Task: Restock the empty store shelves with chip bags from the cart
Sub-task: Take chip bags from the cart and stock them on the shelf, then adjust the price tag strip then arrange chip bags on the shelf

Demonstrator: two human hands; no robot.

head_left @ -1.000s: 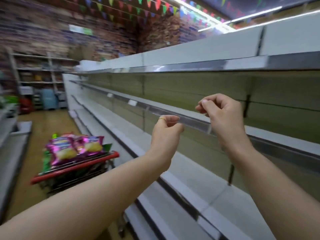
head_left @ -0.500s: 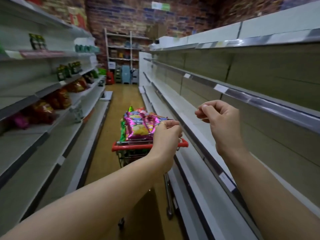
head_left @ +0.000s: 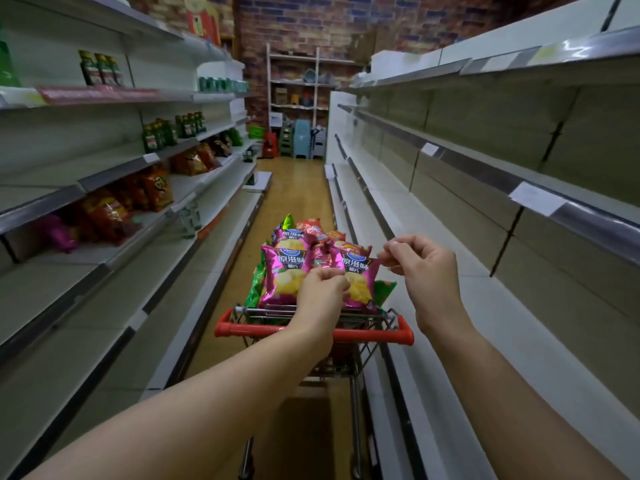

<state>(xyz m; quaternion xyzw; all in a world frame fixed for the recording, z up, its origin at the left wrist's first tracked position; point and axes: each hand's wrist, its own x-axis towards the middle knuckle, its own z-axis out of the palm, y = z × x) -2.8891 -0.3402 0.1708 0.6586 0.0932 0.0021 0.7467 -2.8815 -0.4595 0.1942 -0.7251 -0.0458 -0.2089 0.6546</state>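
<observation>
Ten fingers are curled in. The left fingers (head_left: 334,277) are tucked into a loose fist, and nothing shows inside them. The right fingers (head_left: 398,245) are bent too, with the thumb and first finger close together. Their tips sit just beside the corner of a pink bag, but whether they touch it cannot be told.

The left hand (head_left: 322,296) is in the middle of the frame. The right hand (head_left: 429,275) is just to its right and a little higher. Both bare arms reach in from the bottom of the frame.

Behind the hands are the chip bags (head_left: 282,275), piled in the cart (head_left: 367,322). Two pink bags stand in front, and green and red ones poke out around them. The red cart handle (head_left: 242,330) runs across under the wrists.

The cart stands on a brown floor (head_left: 298,195) between two long rows. The right shelves (head_left: 485,282) are pale, and a white price tag (head_left: 535,199) sticks to one edge. The left shelves (head_left: 52,282) hold red and orange snack bags (head_left: 114,209) and green bottles (head_left: 156,136). At the top middle are a brick wall (head_left: 294,22) and a small rack (head_left: 294,81).
</observation>
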